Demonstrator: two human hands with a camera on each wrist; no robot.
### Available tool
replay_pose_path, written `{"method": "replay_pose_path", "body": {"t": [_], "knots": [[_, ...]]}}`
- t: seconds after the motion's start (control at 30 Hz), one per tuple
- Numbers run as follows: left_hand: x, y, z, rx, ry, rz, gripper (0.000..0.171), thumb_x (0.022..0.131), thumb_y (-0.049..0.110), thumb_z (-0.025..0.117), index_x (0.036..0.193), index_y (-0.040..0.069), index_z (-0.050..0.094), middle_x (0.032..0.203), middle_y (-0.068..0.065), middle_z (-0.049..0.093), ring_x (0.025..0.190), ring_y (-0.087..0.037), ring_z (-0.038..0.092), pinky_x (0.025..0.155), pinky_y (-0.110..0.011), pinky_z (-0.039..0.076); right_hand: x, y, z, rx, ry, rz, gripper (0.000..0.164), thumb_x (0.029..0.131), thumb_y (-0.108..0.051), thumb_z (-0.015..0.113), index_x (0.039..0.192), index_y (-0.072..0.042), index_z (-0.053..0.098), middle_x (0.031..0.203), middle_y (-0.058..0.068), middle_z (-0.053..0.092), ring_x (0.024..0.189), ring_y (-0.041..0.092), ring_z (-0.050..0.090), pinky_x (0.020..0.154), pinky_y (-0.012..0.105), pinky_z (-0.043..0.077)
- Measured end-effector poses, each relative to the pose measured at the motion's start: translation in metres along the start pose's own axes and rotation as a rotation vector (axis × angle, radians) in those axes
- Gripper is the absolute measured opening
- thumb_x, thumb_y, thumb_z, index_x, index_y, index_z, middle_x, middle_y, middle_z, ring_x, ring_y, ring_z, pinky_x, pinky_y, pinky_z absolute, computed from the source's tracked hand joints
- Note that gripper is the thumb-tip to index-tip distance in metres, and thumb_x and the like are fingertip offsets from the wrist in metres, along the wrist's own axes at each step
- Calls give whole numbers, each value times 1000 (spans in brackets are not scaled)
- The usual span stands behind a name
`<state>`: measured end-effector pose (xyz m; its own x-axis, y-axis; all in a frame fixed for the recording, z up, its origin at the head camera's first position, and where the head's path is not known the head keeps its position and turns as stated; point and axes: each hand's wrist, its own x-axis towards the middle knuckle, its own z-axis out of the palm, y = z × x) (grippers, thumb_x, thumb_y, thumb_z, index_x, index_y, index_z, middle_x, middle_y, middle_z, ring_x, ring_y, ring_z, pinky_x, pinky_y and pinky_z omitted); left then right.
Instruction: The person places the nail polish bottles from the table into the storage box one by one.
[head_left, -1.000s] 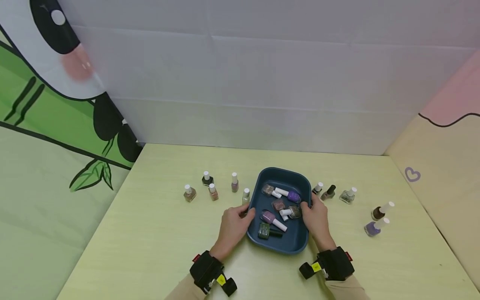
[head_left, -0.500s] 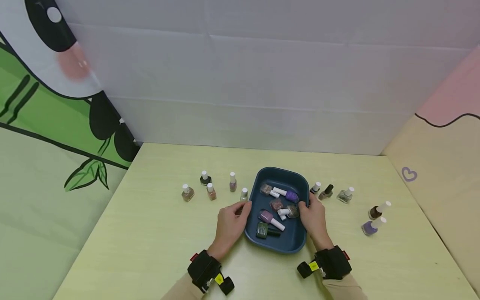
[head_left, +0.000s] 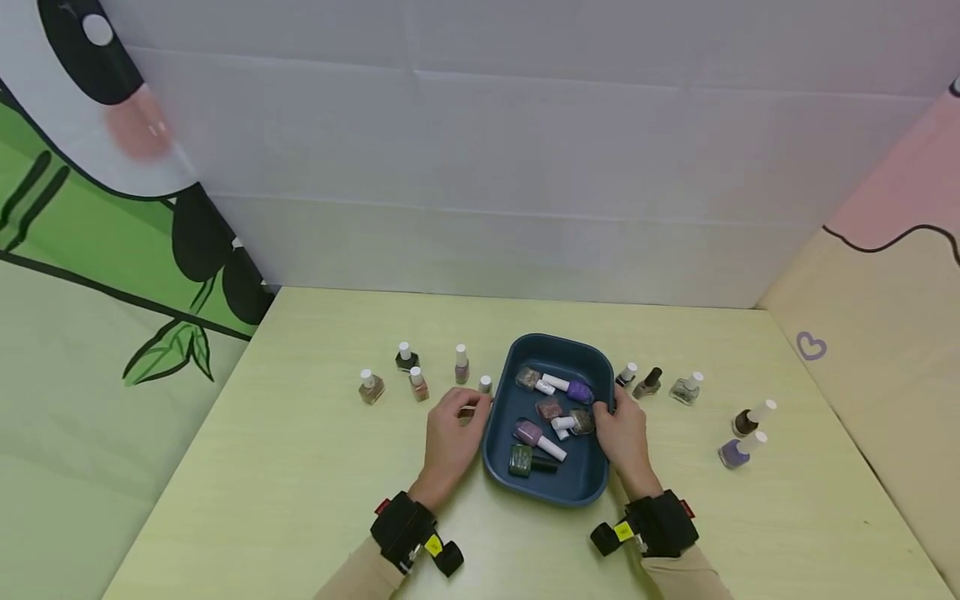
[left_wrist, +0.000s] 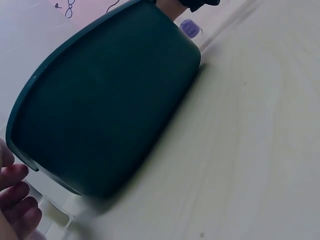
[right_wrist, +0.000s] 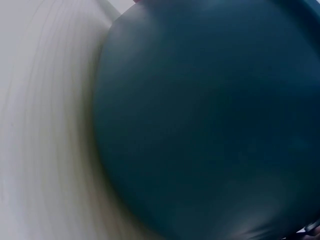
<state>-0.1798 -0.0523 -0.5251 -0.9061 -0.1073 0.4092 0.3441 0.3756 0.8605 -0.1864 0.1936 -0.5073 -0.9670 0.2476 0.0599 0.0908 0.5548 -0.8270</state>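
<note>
A dark blue plastic tray sits on the table, with several nail polish bottles lying in it. My right hand grips its right rim, thumb over the edge. At the left rim, my left hand has its fingers loosely curled, right beside the rim with nothing gripped. A white-capped nail polish bottle stands just behind those fingers, partly covered by them. In the left wrist view the left fingers overlap the same bottle. The tray's outer wall fills the right wrist view.
Left of the tray stand several more polish bottles. On the right are a dark-capped bottle, a clear bottle, a brown one and a purple one. A pale cloth wall rises behind the table.
My left hand has let go of the tray's left rim and moved slightly back toward the white-capped bottle. The right hand keeps its grip; the whole view drifts slightly left.
</note>
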Motion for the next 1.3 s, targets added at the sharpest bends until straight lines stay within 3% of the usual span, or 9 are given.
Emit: {"method": "replay_pose_path", "body": {"t": [0.2, 0.33, 0.47, 0.87, 1.3], "knots": [[2, -4, 1, 23, 21, 48, 6, 93, 7, 74, 98, 3, 76, 98, -8, 68, 92, -22, 68, 82, -35, 60, 0, 0, 1, 4, -2, 10, 43, 99, -4, 49, 140, 10, 55, 127, 31, 65, 105, 38, 65, 91, 55, 54], [4, -5, 2, 26, 8, 25, 27, 93, 8, 73, 118, 1, 68, 112, -13, 66, 103, -27, 65, 86, -42, 58, 0, 0, 1, 7, 1, 9, 45, 99, -4, 49, 140, 10, 55, 128, 31, 65, 107, 38, 65, 91, 54, 53], [7, -7, 3, 36, -16, -4, 37, 93, 9, 72, 128, 0, 61, 120, -15, 62, 111, -28, 62, 92, -44, 56, 1, -1, 0, 8, 5, 7, 46, 98, -5, 49, 141, 11, 54, 129, 32, 64, 108, 39, 64, 92, 54, 52], [17, -9, 5, 72, -114, -59, 33, 99, 11, 69, 129, 0, 63, 127, -17, 65, 123, -32, 62, 102, -46, 53, -1, 1, 0, 20, -15, 24, 47, 99, -4, 48, 144, 10, 52, 133, 31, 63, 110, 37, 64, 93, 51, 52], [19, -7, 6, 34, -124, -118, 26, 101, 8, 66, 125, 0, 65, 124, -19, 68, 118, -34, 67, 98, -44, 56, -1, 1, 0, 31, -20, 34, 47, 100, -4, 47, 144, 10, 51, 133, 31, 63, 112, 37, 64, 96, 53, 52]]}}
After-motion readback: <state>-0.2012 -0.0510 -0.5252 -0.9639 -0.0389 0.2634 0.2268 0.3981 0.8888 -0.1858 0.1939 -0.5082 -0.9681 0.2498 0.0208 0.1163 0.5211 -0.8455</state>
